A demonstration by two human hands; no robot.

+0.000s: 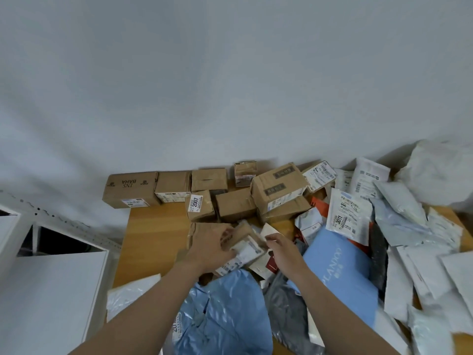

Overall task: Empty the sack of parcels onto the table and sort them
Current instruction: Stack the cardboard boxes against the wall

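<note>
Left grip (212, 245) clamped on small carton (245, 239) over counter (153, 231) centre, amid soft mailers (399, 216) | right grip (280, 248) at carton's right edge, closure indiscernible | probably light, stiff, tape-slick: hold across opposite faces, not label.

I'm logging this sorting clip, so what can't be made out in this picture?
Head view:
- small brown box: partly covered by the left hand gripping it.
- right hand: motion blur hides whether it pinches anything.
- shipping labels: print too small.
- white mailers: cut off by the right edge.
</note>
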